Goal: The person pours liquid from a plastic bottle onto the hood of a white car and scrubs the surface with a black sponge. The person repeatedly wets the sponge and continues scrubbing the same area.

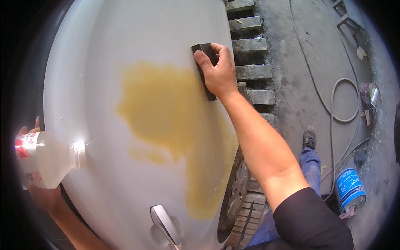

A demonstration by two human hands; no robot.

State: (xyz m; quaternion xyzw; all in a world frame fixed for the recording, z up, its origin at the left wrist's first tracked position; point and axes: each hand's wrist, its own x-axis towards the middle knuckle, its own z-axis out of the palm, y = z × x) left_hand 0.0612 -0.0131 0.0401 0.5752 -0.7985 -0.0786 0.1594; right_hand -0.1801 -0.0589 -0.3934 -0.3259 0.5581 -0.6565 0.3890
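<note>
My right hand [221,73] grips a black sanding block [210,92] laid against the silver-grey car body panel [140,31], near the panel's right edge. The block lies at the upper right border of a yellow-brown filler patch [156,103] with soft, feathered edges; a narrower part of the patch runs down towards the wheel. At the far left, my left hand [45,194] is wrapped around a translucent plastic bottle [51,159] with a red and white label. Tipped sideways, the bottle points its ribbed cap [79,154] at the panel. A few small droplets show on the paint.
Below the patch sits a chrome door handle [165,222]. A car wheel [237,192] is beside a slatted floor grate [253,72]. On the concrete lie a looped hose [334,93], a blue-labelled can [350,189], a smaller paint can [368,93] and a metal stand [343,19].
</note>
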